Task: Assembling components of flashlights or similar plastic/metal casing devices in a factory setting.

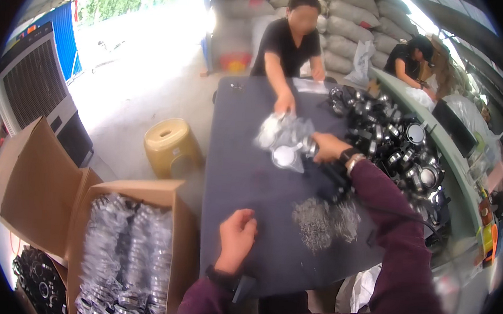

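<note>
Parts (285,157), bagged, lay over dark table (238,133), between co-worker's hand (285,103) and right hand (325,147), latter clamped on metal side. Left hand (237,238) curled, visibly bare. Judged rigid, fairly light; film slippery, rim best hold.

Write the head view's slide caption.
Right hand and a co-worker's hand at plastic-bagged round silver parts on a dark grey table.

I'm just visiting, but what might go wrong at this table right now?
Hands might bump: the person's right hand and the co-worker's hand are both at the bagged parts, so one could get knocked. The small metal pieces lie loose near the right sleeve, which might scatter them. The black and silver parts are heaped on one another, so a nudge could make some slide.
</note>
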`<action>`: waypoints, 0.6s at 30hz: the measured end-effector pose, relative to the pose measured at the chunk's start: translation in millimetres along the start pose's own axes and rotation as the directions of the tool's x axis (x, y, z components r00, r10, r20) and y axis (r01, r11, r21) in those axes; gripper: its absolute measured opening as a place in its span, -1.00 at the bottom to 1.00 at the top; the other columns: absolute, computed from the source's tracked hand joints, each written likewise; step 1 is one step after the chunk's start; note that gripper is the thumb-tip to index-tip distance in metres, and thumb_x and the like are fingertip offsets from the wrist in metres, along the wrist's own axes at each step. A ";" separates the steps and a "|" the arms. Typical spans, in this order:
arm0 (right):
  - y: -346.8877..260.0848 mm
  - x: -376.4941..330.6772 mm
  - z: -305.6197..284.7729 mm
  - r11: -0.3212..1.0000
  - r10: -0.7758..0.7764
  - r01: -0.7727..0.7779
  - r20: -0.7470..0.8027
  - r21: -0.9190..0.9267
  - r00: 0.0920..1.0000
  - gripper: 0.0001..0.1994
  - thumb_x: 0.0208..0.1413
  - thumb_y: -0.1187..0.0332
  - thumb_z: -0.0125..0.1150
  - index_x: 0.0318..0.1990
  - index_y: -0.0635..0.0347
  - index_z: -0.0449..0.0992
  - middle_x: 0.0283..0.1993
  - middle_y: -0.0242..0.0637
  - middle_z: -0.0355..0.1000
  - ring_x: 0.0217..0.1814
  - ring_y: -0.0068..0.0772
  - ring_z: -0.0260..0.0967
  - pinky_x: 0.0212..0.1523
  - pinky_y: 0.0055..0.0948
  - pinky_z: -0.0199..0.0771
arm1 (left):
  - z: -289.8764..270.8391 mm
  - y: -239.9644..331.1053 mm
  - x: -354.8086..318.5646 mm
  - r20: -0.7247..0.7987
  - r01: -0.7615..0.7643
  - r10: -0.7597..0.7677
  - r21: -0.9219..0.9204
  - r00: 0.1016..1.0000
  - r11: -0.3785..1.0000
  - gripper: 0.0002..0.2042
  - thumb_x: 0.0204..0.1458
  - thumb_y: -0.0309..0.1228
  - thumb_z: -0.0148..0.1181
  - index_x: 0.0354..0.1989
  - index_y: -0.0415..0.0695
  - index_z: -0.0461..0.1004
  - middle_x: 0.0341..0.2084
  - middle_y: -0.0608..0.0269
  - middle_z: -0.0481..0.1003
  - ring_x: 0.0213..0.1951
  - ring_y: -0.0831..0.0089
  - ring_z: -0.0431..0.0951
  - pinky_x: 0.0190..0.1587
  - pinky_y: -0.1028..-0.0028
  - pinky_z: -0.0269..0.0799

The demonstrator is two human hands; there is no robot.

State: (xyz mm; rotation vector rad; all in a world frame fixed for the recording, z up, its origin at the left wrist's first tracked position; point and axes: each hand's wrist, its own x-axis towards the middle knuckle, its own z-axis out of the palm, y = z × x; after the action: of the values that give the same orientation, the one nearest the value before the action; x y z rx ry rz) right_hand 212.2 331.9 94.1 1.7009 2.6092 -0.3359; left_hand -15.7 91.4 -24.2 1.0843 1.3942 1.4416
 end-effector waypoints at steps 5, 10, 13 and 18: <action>-54.1 -22.7 13.6 0.864 -0.145 -0.004 -0.257 -0.503 0.955 -0.77 -0.10 0.44 0.21 -0.21 0.17 0.52 -0.15 -0.12 0.50 0.02 -0.21 0.42 -0.02 -0.12 0.36 | -2.4 -2.6 0.4 -0.014 -0.020 0.020 0.015 1.000 1.000 -0.82 0.05 -0.60 0.06 -0.17 -0.29 0.46 -0.42 0.28 0.50 -0.51 0.60 0.51 -0.59 0.62 0.39; -56.4 16.3 41.3 0.906 -0.287 0.228 -0.122 -0.356 0.950 -0.66 -0.20 0.32 0.39 -0.22 0.22 0.53 -0.15 -0.11 0.50 0.05 -0.09 0.39 0.04 -0.01 0.30 | 1.6 0.2 0.7 0.012 -0.035 0.035 -0.012 0.999 0.999 -0.82 0.06 -0.59 0.06 -0.16 -0.30 0.46 -0.42 0.28 0.50 -0.51 0.60 0.51 -0.59 0.62 0.39; -53.4 25.7 44.1 0.881 -0.226 0.185 -0.043 -0.435 0.973 -0.61 -0.30 0.26 0.47 -0.25 0.23 0.56 -0.16 -0.07 0.51 0.06 -0.05 0.39 0.06 0.01 0.28 | 1.3 2.5 -0.8 0.010 -0.006 0.006 0.016 1.000 1.000 -0.82 0.06 -0.59 0.05 -0.17 -0.30 0.46 -0.43 0.28 0.49 -0.51 0.60 0.51 -0.59 0.62 0.40; -46.6 9.7 35.9 0.916 -0.287 0.273 -0.003 -0.295 0.958 -0.74 -0.25 0.28 0.35 -0.36 0.18 0.58 -0.30 -0.08 0.52 -0.09 -0.02 0.44 -0.01 0.09 0.23 | -2.5 -20.4 6.1 -0.041 -0.237 0.243 0.117 0.969 0.964 -0.81 0.01 -0.60 0.09 -0.17 -0.24 0.47 -0.43 0.28 0.49 -0.47 0.55 0.53 -0.56 0.58 0.42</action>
State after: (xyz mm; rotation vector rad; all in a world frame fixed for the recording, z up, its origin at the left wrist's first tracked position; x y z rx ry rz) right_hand 162.2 316.0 66.0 1.2607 2.7668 0.0909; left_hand -19.8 97.2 -44.4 1.3317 1.4336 1.5909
